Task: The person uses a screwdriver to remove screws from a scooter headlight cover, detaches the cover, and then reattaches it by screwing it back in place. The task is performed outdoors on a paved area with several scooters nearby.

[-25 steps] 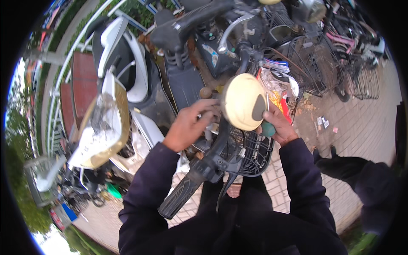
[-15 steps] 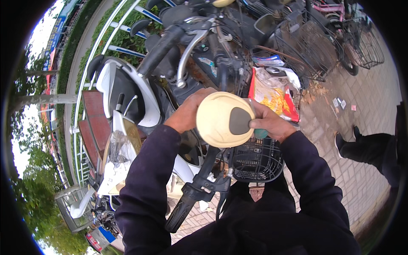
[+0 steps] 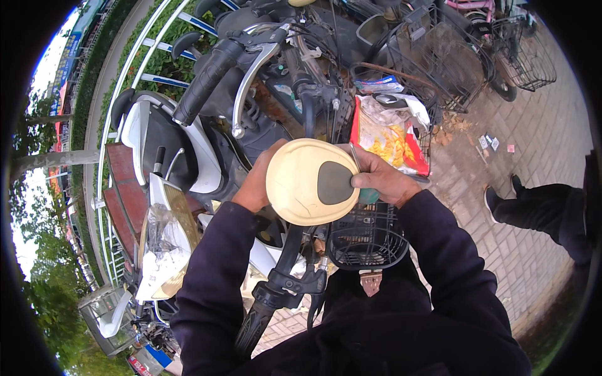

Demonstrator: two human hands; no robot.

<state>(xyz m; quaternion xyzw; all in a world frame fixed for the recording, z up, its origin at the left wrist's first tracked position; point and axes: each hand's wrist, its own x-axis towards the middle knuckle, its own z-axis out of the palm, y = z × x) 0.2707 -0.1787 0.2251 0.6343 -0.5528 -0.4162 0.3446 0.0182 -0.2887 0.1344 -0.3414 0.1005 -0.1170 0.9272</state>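
Nearest you: scooter handlebar grip [image 3: 254, 326] and black wire basket [image 3: 367, 235], just below your hands. Your left hand [image 3: 256, 182] is curled round the left edge of the cream round cover [image 3: 311, 182], fingers hidden behind it, so can't tell how tight. Your right hand [image 3: 382, 178] is closed w/ thumb pressed on the cover's grey patch, and something green and a thin metal shaft poke out of the fist. Cover sits over the handlebar centre, above the basket. Keep it square to the bars, steady pressure from both sides, don't let it tilt. Beyond: snack bag [image 3: 392, 135], parked bikes [image 3: 439, 50].
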